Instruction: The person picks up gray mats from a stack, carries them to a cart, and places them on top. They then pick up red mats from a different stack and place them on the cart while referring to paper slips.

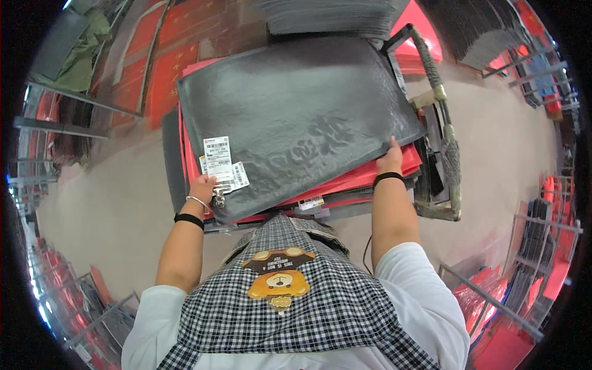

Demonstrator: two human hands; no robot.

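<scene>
A dark grey mat (296, 92) with a shiny, wrinkled surface lies slanted on top of a stack of red mats (345, 180) and grey ones. My left hand (201, 190) is closed at its near left corner, thumb beside white printed labels (218, 161); its other fingers are partly hidden. A small shiny metallic thing (219, 200) sits by that thumb, its kind unclear. On the near right edge, my right hand (390, 161) grips the mat with the thumb on top and fingers underneath. The corner on the right juts past the stack.
The stack rests on a cart whose wrapped handle (451, 148) rises on the right. Beyond it stands a tall pile of grey mats (330, 17). Red mats (145, 55) lie at the far left. Metal racks (493, 302) with red and dark goods line both sides.
</scene>
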